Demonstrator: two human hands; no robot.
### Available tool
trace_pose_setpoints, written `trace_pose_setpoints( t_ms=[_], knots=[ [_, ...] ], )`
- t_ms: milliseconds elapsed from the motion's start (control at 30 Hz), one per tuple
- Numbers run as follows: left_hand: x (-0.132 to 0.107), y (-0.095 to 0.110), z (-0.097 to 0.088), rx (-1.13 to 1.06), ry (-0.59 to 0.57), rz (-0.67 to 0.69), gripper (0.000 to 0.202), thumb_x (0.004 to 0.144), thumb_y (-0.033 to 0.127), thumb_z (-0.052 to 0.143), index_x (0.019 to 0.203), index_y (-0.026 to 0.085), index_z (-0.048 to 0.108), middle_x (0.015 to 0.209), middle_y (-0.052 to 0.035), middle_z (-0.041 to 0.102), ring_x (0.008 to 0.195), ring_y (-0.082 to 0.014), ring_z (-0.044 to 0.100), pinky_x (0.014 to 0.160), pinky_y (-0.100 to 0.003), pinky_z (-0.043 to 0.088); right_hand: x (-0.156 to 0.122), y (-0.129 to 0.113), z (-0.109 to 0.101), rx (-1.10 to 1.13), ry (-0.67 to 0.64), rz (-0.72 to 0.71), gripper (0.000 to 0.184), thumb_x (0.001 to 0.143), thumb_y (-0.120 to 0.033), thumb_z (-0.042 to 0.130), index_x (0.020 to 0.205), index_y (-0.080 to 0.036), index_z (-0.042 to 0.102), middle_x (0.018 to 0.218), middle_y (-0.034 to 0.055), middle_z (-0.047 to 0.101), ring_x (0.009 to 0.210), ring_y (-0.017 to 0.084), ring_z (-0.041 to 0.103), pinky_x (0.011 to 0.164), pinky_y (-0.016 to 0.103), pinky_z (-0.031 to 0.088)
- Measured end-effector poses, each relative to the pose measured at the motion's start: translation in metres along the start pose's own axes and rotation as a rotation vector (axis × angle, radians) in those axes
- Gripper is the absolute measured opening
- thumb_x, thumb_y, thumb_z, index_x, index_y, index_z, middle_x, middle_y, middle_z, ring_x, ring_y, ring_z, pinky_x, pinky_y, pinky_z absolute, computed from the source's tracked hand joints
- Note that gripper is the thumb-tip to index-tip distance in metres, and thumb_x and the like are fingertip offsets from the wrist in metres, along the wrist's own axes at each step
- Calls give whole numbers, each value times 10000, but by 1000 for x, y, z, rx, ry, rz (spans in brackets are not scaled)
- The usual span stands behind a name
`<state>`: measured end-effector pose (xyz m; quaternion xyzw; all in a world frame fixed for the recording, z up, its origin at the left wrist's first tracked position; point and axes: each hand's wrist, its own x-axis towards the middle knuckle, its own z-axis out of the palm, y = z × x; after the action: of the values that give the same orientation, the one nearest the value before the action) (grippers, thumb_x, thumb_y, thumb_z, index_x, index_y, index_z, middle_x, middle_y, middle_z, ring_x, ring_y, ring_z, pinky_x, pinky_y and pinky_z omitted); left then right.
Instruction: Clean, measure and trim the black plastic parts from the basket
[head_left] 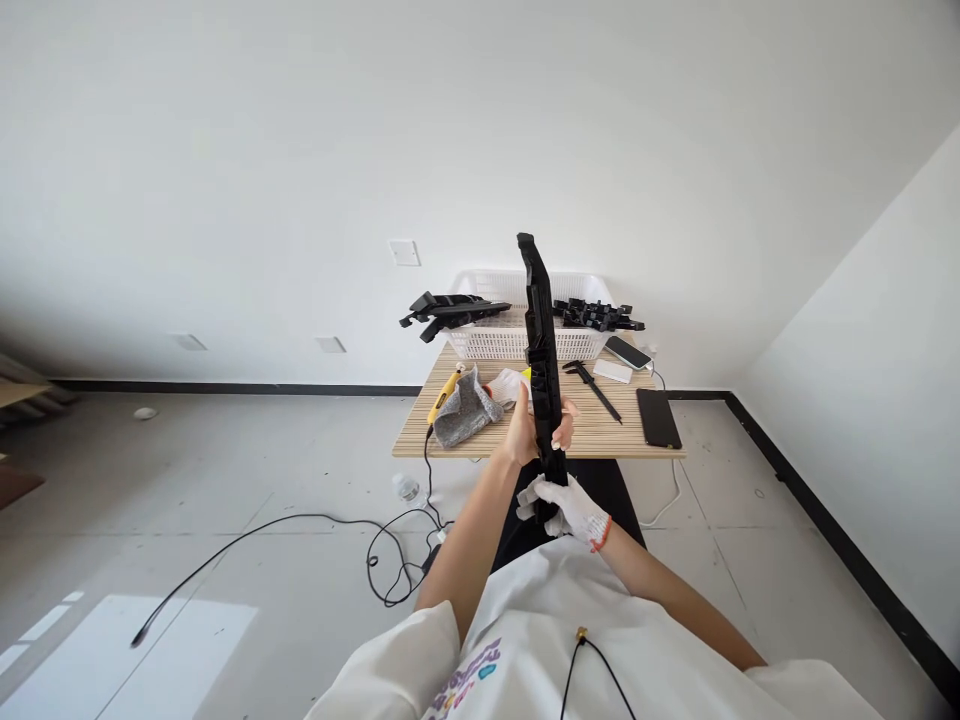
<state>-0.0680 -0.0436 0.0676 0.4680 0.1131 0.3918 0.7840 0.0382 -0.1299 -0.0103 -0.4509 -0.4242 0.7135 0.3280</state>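
Table (600, 435) of wood by white wall (300, 150); left hand (523, 425) and right hand (574, 510) grip clamped on black part (540, 330).

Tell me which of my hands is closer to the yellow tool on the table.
Left. Your bare left hand grips the upright black part to the right of the yellow tool. The gloved right hand holds the part's bottom end, nearer your body.

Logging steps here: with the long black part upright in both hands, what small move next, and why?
Probably tilt the black part down toward the table: it stands upright, bare left hand at mid-length, gloved right hand at its lower end, and the yellow tool lies there.
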Motion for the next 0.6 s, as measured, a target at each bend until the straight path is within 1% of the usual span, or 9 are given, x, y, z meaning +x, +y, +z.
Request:
trace_pose_setpoints(
  t_ms=[33, 100, 133, 200, 300, 433, 500, 600],
  knots=[
    [-3, -9, -1, -52, 31, -3, 859, 728, 945, 310, 848, 152, 618, 444, 56, 365, 376, -96, 326, 440, -250, 342, -3, 0, 0, -19, 7, 14, 325, 879, -479, 651, 961, -164, 663, 971, 68, 703, 835, 217, 688, 513, 252, 499],
    [-7, -27, -2, -95, 51, -28, 714, 701, 882, 528, 793, 174, 556, 466, 81, 316, 398, -73, 264, 441, -221, 307, -7, -1, 2, -54, 25, 27, 309, 933, -413, 624, 1120, -167, 643, 1100, 74, 670, 932, 210, 663, 713, 339, 568],
    [-7, -35, -2, -107, 47, -46, 666, 679, 830, 627, 774, 179, 527, 483, 87, 307, 412, -65, 250, 444, -208, 291, -10, -2, 3, -60, 30, 30, 325, 942, -387, 621, 1187, -172, 622, 1164, 79, 647, 986, 216, 647, 799, 385, 568],
    [-8, -48, -1, -138, 32, -64, 619, 648, 729, 748, 730, 184, 467, 513, 94, 287, 436, -50, 226, 451, -185, 254, -14, -2, 5, -61, 38, 36, 359, 944, -364, 624, 1253, -184, 593, 1244, 89, 613, 1063, 236, 622, 876, 439, 551],
    [-9, -58, 1, -174, 7, -74, 589, 663, 585, 812, 669, 188, 376, 534, 99, 253, 456, -39, 188, 459, -178, 192, -18, -2, 6, -68, 58, 48, 354, 942, -365, 626, 1249, -192, 597, 1256, 89, 612, 1084, 250, 615, 882, 450, 548],
    [-13, -67, 2, -188, -3, -131, 507, 692, 344, 821, 652, 191, 339, 535, 102, 244, 463, -39, 184, 470, -193, 147, -23, 2, 6, -79, 69, 68, 337, 929, -357, 645, 1231, -212, 609, 1249, 82, 621, 1090, 259, 614, 867, 446, 554],
    [-15, -73, 1, -212, 9, -185, 454, 714, 282, 776, 646, 192, 336, 526, 102, 242, 457, -40, 172, 472, -198, 127, -22, 8, 8, -81, 62, 81, 330, 926, -351, 649, 1227, -221, 610, 1246, 84, 625, 1091, 261, 612, 859, 451, 557],
    [-19, -82, -4, -244, 49, -251, 357, 731, 256, 702, 661, 198, 357, 504, 107, 221, 439, -47, 133, 460, -206, 107, -17, 21, 16, -68, 39, 102, 313, 939, -362, 630, 1222, -229, 614, 1249, 86, 622, 1086, 251, 613, 867, 446, 556]
  ],
)
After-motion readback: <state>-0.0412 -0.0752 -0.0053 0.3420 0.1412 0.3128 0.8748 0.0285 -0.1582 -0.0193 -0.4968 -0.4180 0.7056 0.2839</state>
